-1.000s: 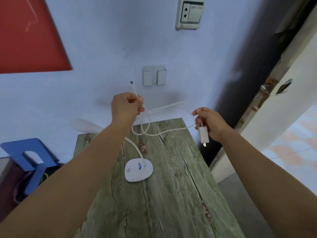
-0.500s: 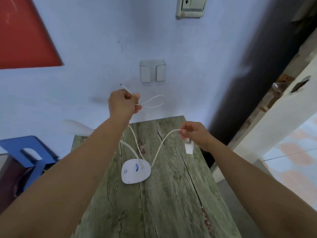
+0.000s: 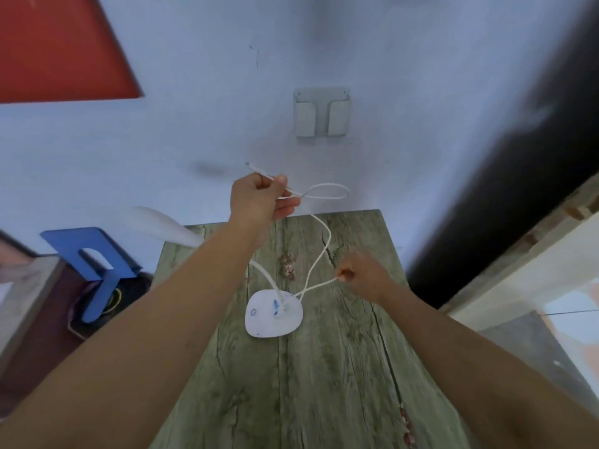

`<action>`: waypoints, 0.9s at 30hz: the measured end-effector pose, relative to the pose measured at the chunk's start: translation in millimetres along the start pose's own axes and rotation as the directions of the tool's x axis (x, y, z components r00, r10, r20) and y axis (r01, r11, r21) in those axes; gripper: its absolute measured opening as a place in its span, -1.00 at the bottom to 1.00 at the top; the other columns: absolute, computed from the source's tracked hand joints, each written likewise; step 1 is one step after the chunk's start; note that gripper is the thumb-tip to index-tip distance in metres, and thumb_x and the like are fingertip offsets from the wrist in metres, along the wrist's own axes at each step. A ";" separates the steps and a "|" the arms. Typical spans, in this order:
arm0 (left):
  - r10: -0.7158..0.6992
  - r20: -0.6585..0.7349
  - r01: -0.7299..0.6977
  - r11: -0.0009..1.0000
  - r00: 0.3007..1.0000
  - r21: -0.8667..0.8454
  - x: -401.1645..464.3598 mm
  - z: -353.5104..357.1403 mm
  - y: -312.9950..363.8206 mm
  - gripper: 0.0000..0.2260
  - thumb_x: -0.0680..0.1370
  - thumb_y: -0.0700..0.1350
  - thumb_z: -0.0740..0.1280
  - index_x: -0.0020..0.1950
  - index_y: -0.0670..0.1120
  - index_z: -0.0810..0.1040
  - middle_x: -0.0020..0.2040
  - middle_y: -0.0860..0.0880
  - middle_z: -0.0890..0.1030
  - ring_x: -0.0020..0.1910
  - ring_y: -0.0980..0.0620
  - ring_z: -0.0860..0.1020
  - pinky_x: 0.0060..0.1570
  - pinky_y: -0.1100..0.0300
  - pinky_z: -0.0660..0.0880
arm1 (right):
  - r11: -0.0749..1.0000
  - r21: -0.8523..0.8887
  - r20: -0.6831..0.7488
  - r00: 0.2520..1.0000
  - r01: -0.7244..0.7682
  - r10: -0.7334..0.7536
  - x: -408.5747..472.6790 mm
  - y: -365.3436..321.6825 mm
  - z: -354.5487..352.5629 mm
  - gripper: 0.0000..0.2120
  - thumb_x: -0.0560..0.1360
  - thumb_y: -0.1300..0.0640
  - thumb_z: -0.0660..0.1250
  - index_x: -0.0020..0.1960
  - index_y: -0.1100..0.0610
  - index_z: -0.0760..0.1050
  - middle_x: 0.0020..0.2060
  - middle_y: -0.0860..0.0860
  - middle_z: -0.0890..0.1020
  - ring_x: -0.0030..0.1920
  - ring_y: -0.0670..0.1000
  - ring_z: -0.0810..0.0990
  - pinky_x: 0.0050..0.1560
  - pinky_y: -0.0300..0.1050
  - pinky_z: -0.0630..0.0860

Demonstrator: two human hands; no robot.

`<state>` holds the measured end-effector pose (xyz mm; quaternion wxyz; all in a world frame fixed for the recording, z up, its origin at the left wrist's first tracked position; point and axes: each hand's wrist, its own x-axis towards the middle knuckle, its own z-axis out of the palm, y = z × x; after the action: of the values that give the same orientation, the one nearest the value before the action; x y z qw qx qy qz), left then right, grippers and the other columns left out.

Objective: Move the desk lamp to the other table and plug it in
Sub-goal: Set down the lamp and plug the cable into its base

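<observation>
While lamp base [image 3: 274, 313] sits between, left hand [image 3: 261, 197], right hand [image 3: 364, 276] pinch cord [image 3: 319, 254].

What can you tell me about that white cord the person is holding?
The white cord is thin, smooth and limp, probably plastic-coated. The left hand pinches it near one end, whose small connector tip pokes up toward the wall, beside a loose loop. It then sags to the lamp base on the wooden table and rises to the closed right hand.
</observation>
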<state>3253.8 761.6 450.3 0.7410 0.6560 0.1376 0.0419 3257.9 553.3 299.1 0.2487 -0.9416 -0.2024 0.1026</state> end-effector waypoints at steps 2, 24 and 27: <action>-0.012 0.003 0.012 1.000 1.000 0.002 -0.7 -0.3 -3.8 -0.90 0.57 -0.19 0.28 -0.11 -0.20 0.48 -0.25 -0.11 0.61 -0.41 0.07 0.67 -0.38 0.25 0.61 | 1.000 0.007 0.031 0.999 -0.016 0.016 1.8 -1.3 5.5 -0.87 0.45 0.30 0.31 -0.10 0.22 0.65 -0.12 0.17 0.67 -0.05 0.13 0.58 -0.02 -0.15 0.41; 0.058 -0.090 -0.062 0.997 0.994 -0.048 -16.8 -5.7 19.1 -0.95 0.50 -0.23 0.37 -0.15 -0.15 0.59 -0.29 -0.07 0.63 -0.41 0.20 0.62 -0.40 0.37 0.52 | 0.723 0.655 -0.277 0.960 0.222 -0.043 -11.9 -89.1 -84.3 -0.86 0.45 0.36 0.36 -0.22 0.21 0.45 -0.41 0.09 0.57 -0.39 -0.08 0.55 -0.25 -0.30 0.49; 0.046 -0.167 -0.058 0.996 0.985 -0.064 -13.3 -13.4 19.9 -0.96 0.49 -0.25 0.38 -0.15 -0.16 0.62 -0.30 -0.06 0.63 -0.41 0.19 0.62 -0.38 0.38 0.52 | 0.691 0.665 -0.323 0.943 0.282 -0.075 -22.0 -92.1 -99.8 -0.88 0.45 0.43 0.33 -0.21 0.27 0.47 -0.38 0.14 0.59 -0.35 -0.01 0.58 -0.19 -0.25 0.51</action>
<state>3239.9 774.0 470.5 0.7477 0.6278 0.1799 0.1202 3237.1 574.3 433.4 0.6222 -0.7558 -0.2035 0.0174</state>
